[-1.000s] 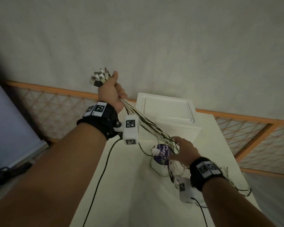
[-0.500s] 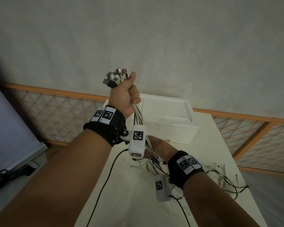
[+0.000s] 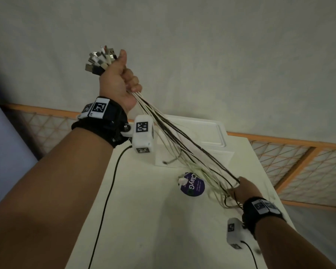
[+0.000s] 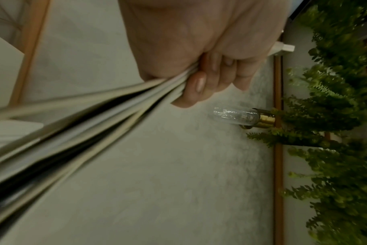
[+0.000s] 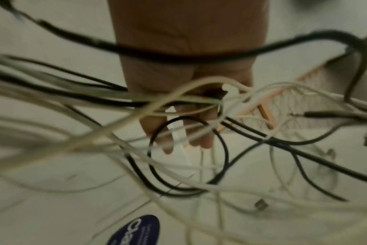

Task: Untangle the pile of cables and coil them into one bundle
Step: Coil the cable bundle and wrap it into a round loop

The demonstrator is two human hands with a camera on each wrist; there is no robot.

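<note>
A bunch of white and black cables is stretched slantwise above the white table. My left hand is raised high at the left and grips the bunch in a fist just below its plug ends, which fan out above the thumb. In the left wrist view the fingers wrap round the cables. My right hand is low at the right, and the strands gather into its curled fingers. The blurred right wrist view shows the cables crossing the palm and fingers, with loose loops hanging below.
A white foam box sits at the table's far edge. A round tub with a dark blue lid stands under the stretched cables. A black camera cord trails across the table's left side. An orange lattice rail runs behind.
My left hand has lifted the plug ends higher. My right hand has slid from beside the left wrist down along the cables to the right, drawing them out straight.
</note>
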